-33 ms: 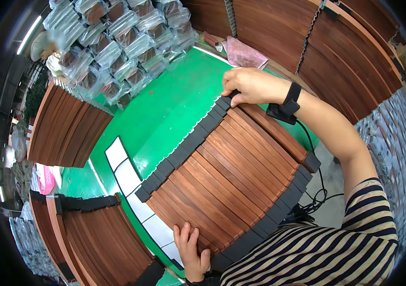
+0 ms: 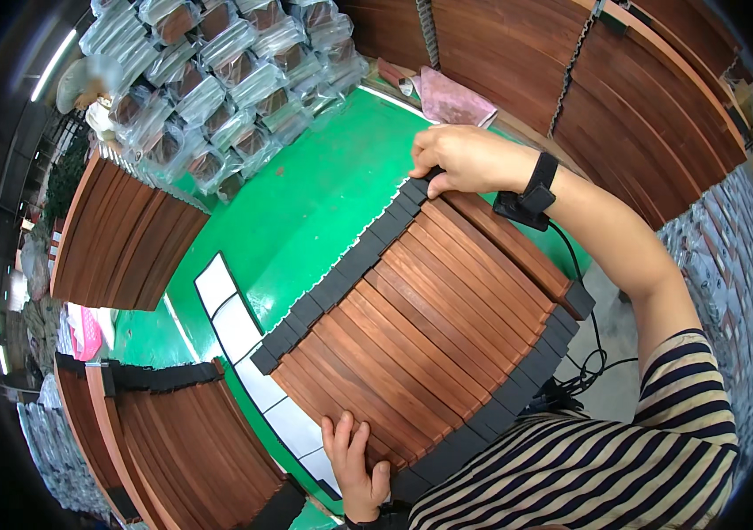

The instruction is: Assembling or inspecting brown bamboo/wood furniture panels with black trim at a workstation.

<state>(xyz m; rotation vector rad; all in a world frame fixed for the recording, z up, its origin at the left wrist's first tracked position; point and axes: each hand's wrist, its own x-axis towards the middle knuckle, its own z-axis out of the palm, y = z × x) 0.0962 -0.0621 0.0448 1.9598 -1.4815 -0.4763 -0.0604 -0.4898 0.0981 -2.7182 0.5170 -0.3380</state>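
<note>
A row of reddish-brown wooden slats [image 2: 425,305] with black-covered ends lies side by side in front of me. My right hand [image 2: 460,159] is at the far right corner of the row, its fingers and thumb closed over the black end of a slat. Resting at the near left edge of the row is my left hand [image 2: 352,464], fingers stretched out against the outer slats and thumb apart. One slat [image 2: 509,247] at the right side sits slightly raised and apart from the others. The underside of my right fingers' grip is partly hidden.
The green tabletop [image 2: 306,194] carries a strip of white rectangles [image 2: 239,327]. More slats [image 2: 191,442] lie at the near left, and a stack [image 2: 129,238] behind them. Plastic-wrapped bundles [image 2: 226,79] stand at the back. A pink cloth [image 2: 452,99] and black cable [image 2: 596,327] are on the right.
</note>
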